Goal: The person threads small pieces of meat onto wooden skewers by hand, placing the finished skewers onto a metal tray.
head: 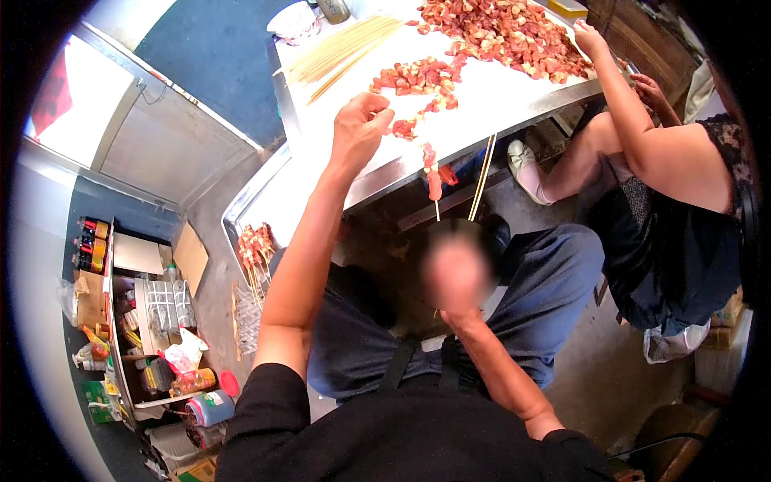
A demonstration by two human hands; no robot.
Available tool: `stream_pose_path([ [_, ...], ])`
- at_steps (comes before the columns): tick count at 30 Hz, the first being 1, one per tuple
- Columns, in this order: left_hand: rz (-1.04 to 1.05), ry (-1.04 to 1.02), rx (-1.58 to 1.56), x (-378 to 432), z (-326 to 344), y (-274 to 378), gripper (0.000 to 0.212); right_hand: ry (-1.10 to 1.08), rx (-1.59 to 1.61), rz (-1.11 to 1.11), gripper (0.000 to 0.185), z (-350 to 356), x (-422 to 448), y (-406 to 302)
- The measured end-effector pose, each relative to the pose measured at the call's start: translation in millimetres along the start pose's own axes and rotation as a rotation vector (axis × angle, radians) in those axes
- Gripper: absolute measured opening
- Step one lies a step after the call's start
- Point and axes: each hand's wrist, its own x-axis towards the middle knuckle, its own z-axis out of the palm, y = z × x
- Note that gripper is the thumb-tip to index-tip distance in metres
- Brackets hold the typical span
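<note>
My left hand (361, 129) hovers over the white tabletop (319, 150) with curled fingers, just left of a small cluster of raw meat pieces (404, 128); whether it pinches anything is unclear. Blurred in the picture, my right hand (458, 277) is over my lap, closed around sticks. One skewer with meat threaded on it (433, 175) points up from it to the table edge, and beside that rise bare skewers (483, 178). Farther back lie a loose meat pile (421, 77), a large heap of meat (506, 36) and a fan of bare wooden skewers (343, 48).
Finished meat skewers (256, 244) rest at the lower left end of the metal-edged table. A white bowl (293, 23) stands at the back. A seated person (662, 156) reaches to the table on the right. Shelves with bottles and packages (162, 337) stand at left.
</note>
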Motion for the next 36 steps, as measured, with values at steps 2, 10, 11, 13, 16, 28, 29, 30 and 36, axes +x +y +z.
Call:
stream_pose_path([
  [2,0.15,-0.138,0.289,14.7,-3.2,-12.2,0.019,0.006,0.028,0.008,0.015,0.7,-0.9,0.3],
  [10,-0.011,-0.451,0.583,29.8,-14.5,-6.1,0.014,0.008,0.061,0.122,0.042,-5.1,1.0,7.1],
  [11,-0.063,-0.463,0.602,28.5,-16.8,-4.3,0.012,0.021,0.169,0.15,0.037,-10.5,-3.3,9.8],
  [13,0.028,-0.413,0.656,25.9,-29.7,-12.5,0.011,0.026,0.286,0.182,0.034,-16.7,-8.0,18.6],
  [16,0.111,-0.372,0.769,21.9,-36.2,-11.9,0.01,-0.016,0.349,0.23,0.041,-19.1,-9.8,24.1],
  [28,0.039,-0.107,0.514,18.0,-50.0,-6.5,0.013,-0.037,0.41,0.237,0.037,-13.2,-6.5,11.3],
  [29,-0.006,-0.063,0.326,19.1,-51.4,-6.1,0.013,-0.006,0.341,0.255,0.037,-10.5,-7.0,6.5],
  [30,-0.065,-0.104,0.256,20.0,-51.2,-1.3,0.014,0.027,0.27,0.27,0.037,-7.6,-6.0,1.7],
  [36,-0.267,-0.074,-0.205,10.0,-45.8,1.3,0.015,0.116,0.202,0.358,0.032,-5.2,-7.5,4.1],
])
